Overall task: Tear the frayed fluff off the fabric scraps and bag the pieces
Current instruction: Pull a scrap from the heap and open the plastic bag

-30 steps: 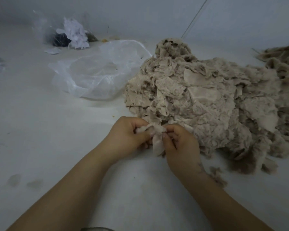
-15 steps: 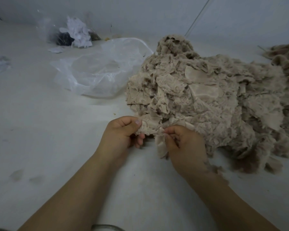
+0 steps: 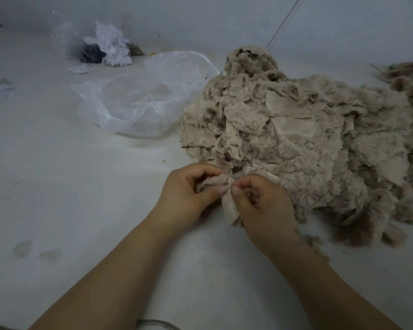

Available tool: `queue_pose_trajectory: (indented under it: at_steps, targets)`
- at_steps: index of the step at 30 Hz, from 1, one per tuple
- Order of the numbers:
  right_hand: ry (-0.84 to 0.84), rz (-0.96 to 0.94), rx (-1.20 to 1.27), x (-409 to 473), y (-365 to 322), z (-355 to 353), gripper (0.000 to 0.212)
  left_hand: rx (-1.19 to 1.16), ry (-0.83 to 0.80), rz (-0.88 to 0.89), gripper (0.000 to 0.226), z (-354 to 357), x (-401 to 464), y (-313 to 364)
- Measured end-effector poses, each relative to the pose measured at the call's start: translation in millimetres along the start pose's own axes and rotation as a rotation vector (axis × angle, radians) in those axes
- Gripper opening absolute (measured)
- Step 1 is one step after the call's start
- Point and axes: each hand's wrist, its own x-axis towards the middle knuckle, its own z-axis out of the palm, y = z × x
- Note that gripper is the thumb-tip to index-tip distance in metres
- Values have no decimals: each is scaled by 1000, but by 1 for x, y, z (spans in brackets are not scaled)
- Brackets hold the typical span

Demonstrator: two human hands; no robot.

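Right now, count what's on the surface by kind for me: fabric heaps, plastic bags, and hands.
Beige fabric heaps: 2, the big pile and a second heap at the right edge
Plastic bags: 2, the clear empty bag and a far bag of scraps
Hands: 2, left hand and right hand, both pinching one scrap
Total: 6

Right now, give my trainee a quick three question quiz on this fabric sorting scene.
1. True or false: both hands pinch the same fabric scrap.
2. Which lies nearer the left hand: A) the clear plastic bag, B) the pile of beige scraps?
3. Fill in: the right hand is directly in front of the ____.

Key: 1 true; 2 B; 3 pile.
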Motion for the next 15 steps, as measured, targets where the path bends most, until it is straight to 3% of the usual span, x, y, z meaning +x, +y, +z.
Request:
queue_pose_trajectory:
  at_steps: [2,8,11,15]
  targets:
    - [-23,-5,-7,1,1,0,22,-9,49,-62,10,-1,1,0]
    - [-19,50,-124,5,5,-4,37,-137,209,-99,27,-9,3,2]
    - [-39,157,84,4,4,-1,32,-166,94,-133,21,-7,1,3]
    - [-57,274,371,5,0,3,41,-266,18,-153,10,-3,1,5]
